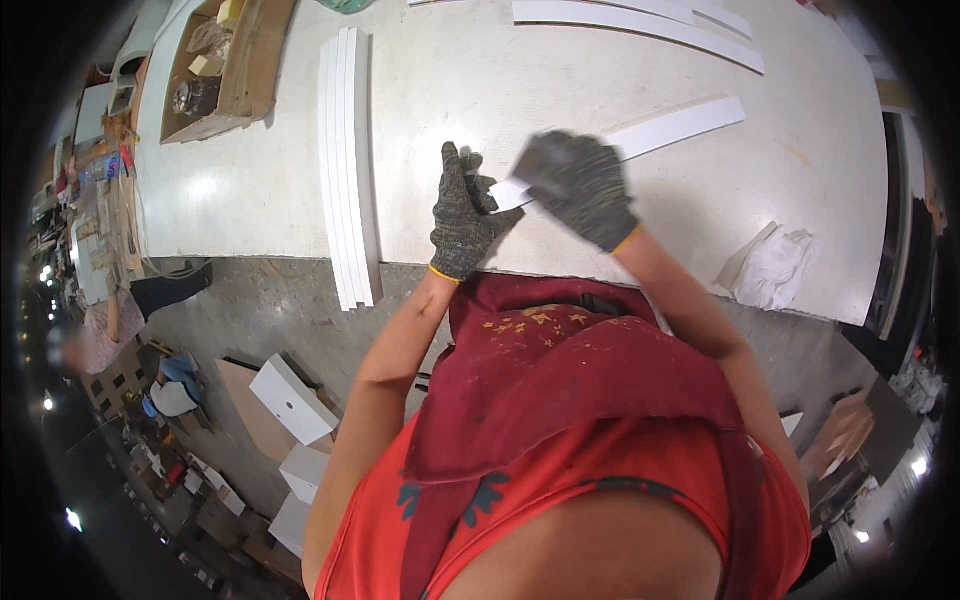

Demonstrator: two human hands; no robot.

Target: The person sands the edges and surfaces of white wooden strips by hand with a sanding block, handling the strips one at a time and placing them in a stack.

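A long white strip (680, 126) lies slantwise on the pale worktable (440, 90). My left hand (465, 220), in a dark speckled knit glove with a yellow cuff, has the strip's near end between thumb and forefinger; its other fingers point away from me. Over the strip, close to that end, is my right hand (585, 190) in a matching glove. Motion smears it, but its fingers look curled. A dark greyish patch shows at its fingertips, too blurred to name. The strip passes beneath this hand and comes out on its right.
Several white strips (350, 170) lie side by side left of my hands, overhanging the front edge. More strips (640, 35) lie at the back. A wooden box (250, 70) holds small items at the far left. White cloth (775, 268) lies at the right corner. Another person (100, 330) is at left.
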